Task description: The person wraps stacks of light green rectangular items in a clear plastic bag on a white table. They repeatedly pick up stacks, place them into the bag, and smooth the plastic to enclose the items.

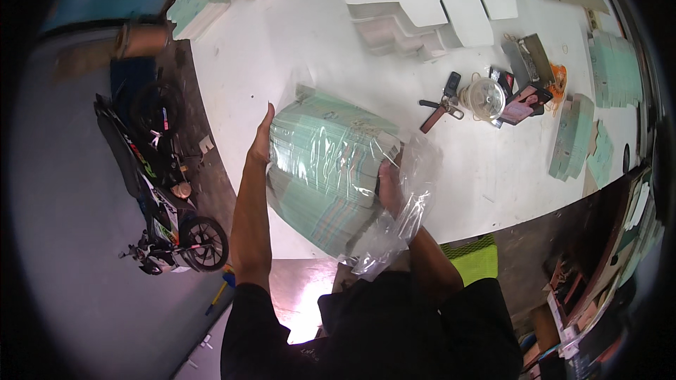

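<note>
A large bundle of light green printed card sheets [327, 144], wrapped in a clear plastic bag [415, 190], is tilted over the near edge of the table. My left hand [262, 139] presses along its left side with the thumb pointing up; the other fingers are mostly hidden. On the right side my right hand [389, 184] grips the bundle, partly covered by the loose, crumpled end of the bag. Between them, my two hands hold the bundle.
On the white table [486, 197] lie stacked white die-cut sheets [429, 0] at the back. Keys [442, 109], a clear round container [484, 98] and a phone [524, 104] sit to the right. Green card stacks [572, 137] line the right edge. A motorbike [158, 176] stands left.
</note>
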A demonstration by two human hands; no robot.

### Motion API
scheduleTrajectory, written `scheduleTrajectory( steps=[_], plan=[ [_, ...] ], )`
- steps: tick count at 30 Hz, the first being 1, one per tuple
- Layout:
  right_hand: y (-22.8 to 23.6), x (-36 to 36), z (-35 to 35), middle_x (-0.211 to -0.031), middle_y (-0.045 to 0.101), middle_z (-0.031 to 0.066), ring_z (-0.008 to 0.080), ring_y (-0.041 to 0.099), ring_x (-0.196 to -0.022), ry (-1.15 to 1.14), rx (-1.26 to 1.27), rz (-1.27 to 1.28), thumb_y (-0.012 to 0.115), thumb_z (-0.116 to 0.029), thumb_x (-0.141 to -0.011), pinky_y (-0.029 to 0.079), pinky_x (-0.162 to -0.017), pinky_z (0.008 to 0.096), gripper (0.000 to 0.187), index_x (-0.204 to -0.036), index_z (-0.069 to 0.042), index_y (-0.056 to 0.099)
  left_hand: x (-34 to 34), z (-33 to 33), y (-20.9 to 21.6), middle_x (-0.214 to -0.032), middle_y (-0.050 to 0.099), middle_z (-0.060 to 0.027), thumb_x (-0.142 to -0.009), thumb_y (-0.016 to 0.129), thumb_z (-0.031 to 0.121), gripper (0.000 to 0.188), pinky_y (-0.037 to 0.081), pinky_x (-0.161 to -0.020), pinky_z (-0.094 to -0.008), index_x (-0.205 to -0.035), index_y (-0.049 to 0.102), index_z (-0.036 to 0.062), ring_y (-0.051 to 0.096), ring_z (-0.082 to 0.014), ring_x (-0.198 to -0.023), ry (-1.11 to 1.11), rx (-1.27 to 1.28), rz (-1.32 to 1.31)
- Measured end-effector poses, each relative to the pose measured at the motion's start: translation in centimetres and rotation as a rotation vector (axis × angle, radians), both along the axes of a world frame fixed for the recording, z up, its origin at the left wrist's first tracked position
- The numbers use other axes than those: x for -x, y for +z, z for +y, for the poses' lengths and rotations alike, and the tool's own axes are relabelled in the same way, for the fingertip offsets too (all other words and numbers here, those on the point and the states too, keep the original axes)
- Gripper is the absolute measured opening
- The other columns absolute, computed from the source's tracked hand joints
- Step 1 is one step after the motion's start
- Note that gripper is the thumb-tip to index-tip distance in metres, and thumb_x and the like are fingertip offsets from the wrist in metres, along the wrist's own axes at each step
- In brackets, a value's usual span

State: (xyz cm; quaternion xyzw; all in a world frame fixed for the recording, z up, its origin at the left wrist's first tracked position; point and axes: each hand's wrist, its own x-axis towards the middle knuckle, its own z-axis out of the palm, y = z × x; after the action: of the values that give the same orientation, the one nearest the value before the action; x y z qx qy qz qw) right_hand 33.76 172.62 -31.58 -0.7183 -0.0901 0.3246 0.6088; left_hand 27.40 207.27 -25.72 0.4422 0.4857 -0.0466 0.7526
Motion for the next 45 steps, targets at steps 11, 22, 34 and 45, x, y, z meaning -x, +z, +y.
scheduleTrajectory(
  steps=[11,22,34,45],
  plan=[
    [3.1,11.2,-6.0,-0.158,0.033,0.0245,0.0349,0.034,-0.146,-0.062,0.012,0.130,0.049,-0.028,-0.107,0.025,-0.123,0.0437,0.063,-0.159,0.000,0.025,11.8,-0.6,1.9,-0.166,0.031,-0.0202,-0.097,0.035,0.080,0.104,0.024,-0.126,-0.0459,-0.162,0.024,-0.0005,0.028,-0.0320,-0.154,-0.299,0.076,0.225],
    [-1.5,14.4,-4.2,-0.155,0.037,0.0236,0.0344,0.039,-0.141,-0.032,-0.040,0.122,0.055,-0.022,-0.104,0.030,-0.120,0.0433,0.062,-0.156,0.001,0.031,14.4,-3.6,1.4,-0.161,0.040,-0.0174,-0.103,0.036,0.072,0.091,0.033,-0.122,-0.0424,-0.161,0.031,0.0022,0.042,-0.0282,-0.145,-0.115,0.025,0.040],
    [-4.7,20.4,-3.6,-0.152,0.041,0.0227,0.0339,0.045,-0.136,-0.070,-0.143,0.131,0.061,-0.015,-0.100,0.036,-0.117,0.0429,0.060,-0.152,0.001,0.037,20.1,-4.0,-0.1,-0.171,0.022,-0.0142,-0.102,0.040,0.071,0.094,0.023,-0.126,-0.0512,-0.166,0.017,0.0065,0.025,-0.0325,-0.155,-0.175,-0.049,-0.013],
    [-5.6,16.7,-7.4,-0.148,0.044,0.0218,0.0334,0.051,-0.131,-0.075,-0.099,-0.080,0.067,-0.009,-0.096,0.041,-0.114,0.0425,0.059,-0.149,0.002,0.042,20.2,-7.0,0.0,-0.165,0.035,-0.0169,-0.104,0.036,0.068,0.090,0.020,-0.127,-0.0437,-0.161,0.029,-0.0015,0.030,-0.0318,-0.153,0.011,-0.135,-0.173]
  ],
)
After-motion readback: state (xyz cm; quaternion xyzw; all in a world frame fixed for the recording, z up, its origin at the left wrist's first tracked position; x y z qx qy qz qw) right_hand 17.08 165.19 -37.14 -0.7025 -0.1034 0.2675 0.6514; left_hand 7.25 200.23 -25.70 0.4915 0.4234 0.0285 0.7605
